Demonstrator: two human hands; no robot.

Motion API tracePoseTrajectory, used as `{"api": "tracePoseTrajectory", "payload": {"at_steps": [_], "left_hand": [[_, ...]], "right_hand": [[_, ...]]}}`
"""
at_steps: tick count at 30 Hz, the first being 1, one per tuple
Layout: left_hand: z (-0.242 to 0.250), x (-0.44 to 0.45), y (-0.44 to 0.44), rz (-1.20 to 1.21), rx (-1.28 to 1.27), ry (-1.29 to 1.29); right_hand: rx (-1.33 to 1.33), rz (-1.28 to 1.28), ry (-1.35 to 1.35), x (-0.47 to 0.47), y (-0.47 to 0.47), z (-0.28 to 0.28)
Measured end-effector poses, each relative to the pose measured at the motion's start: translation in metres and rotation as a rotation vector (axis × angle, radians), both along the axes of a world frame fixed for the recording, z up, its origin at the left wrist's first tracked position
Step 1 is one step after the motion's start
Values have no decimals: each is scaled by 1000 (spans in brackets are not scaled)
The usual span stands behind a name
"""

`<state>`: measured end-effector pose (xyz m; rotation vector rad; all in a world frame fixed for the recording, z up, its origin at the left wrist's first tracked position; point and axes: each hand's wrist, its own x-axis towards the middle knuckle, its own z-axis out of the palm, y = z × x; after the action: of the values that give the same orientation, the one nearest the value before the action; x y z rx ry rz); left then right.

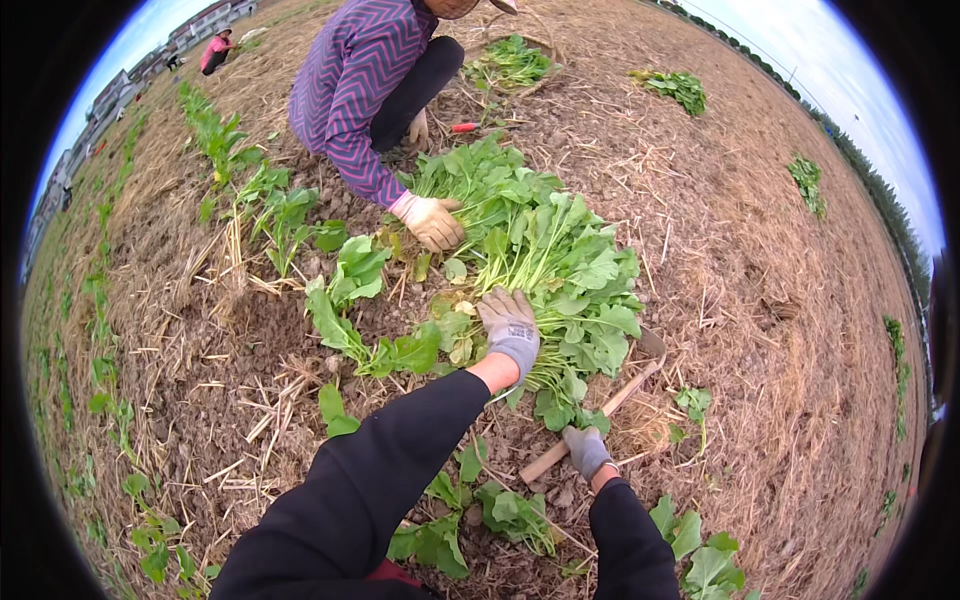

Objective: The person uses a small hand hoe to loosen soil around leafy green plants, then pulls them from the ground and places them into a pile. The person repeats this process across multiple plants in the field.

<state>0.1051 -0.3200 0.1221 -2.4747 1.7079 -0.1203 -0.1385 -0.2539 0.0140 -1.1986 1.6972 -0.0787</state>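
Observation:
My left hand (511,330), in a grey work glove, lies on the stems at the near left side of a large heap of cut leafy greens (555,247). My right hand (587,450), gloved the same way, is at the heap's near end, against the lowest leaves and beside the wooden handle of a sickle (626,390). Its fingers are partly hidden, so whether it grips leaves or the handle is unclear. The sickle lies on the soil, its curved blade right of the heap.
A co-worker squats at the heap's far left, one gloved hand (433,221) on its stems. A red-handled tool (465,127) and a basket of greens (555,52) are beyond. Growing plants (285,217) stand left; small piles of greens (679,90) lie right. Another person crouches far off.

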Motion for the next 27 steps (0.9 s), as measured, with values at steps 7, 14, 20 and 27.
{"api": "tracePoseTrajectory", "payload": {"at_steps": [7,14,20,27], "left_hand": [[1,23,2,-97,-158,141],[19,161,-49,27,-224,602],[-4,158,-55,29,-198,660],[-9,145,-51,-57,-112,640]], "right_hand": [[41,-78,-12,4,1,17],[78,-152,-46,5,1,18],[19,-34,-51,-1,-5,0],[107,-88,-95,-2,-4,2]]}}
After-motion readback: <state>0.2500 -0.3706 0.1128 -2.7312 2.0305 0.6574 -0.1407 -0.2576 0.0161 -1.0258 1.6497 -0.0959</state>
